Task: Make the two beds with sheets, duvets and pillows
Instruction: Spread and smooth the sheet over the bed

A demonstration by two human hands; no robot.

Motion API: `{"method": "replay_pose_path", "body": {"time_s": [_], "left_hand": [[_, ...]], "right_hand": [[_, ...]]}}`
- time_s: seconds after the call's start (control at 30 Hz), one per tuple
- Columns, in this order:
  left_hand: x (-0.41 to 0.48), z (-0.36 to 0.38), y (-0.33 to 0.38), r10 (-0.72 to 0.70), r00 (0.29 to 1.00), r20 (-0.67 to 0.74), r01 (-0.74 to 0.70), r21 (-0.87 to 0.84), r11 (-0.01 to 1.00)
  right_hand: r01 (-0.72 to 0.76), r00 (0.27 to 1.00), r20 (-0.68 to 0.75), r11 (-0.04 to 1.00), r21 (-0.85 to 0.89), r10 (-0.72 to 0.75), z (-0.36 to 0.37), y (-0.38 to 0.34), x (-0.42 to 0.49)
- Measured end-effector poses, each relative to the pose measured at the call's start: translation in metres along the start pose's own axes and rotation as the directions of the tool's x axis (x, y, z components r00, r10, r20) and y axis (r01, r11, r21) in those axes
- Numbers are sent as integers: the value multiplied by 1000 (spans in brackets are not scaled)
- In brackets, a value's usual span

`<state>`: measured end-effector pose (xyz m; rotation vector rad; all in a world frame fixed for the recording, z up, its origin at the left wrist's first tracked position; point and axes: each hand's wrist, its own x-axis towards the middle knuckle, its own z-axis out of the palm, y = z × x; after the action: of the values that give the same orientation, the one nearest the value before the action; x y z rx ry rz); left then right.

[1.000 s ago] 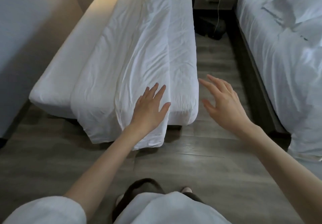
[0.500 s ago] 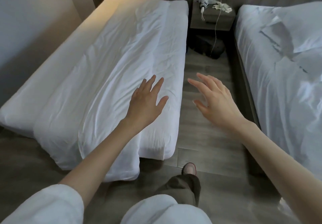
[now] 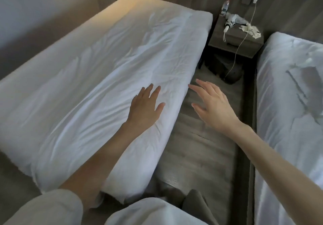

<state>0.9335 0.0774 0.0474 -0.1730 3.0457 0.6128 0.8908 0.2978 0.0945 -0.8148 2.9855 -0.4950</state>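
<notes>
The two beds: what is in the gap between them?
In the head view, wood floor runs between the left bed and right bed, with a nightstand and a dark bag at the far end. The right hand hovers above.

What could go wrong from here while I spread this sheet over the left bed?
1. The sheet sits skewed toward the aisle, leaving a bare strip of mattress by the wall; smoothing with the left hand may push it further off.
2. The cable hangs off the nightstand to the floor; the right hand, over the aisle, or a flung sheet could snag it.
</notes>
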Motion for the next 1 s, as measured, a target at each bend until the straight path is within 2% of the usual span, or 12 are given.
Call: {"method": "replay_pose_path", "body": {"time_s": [0.27,0.5,0.77,1.0], "left_hand": [[110,31,7,-264,960,-96,263,-22,965],[208,36,19,-500,852,-157,491,-96,866],[296,27,-3,-658,733,-172,640,-155,753],[387,37,-78,-743,652,-152,724,-167,669]], "right_hand": [[265,956,121,964,31,-267,16,89,162],[470,851,237,881,60,-470,8,157,307],[592,745,334,803,68,-578,26,171,444],[569,737,379,816,99,-560,69,174,560]]}}
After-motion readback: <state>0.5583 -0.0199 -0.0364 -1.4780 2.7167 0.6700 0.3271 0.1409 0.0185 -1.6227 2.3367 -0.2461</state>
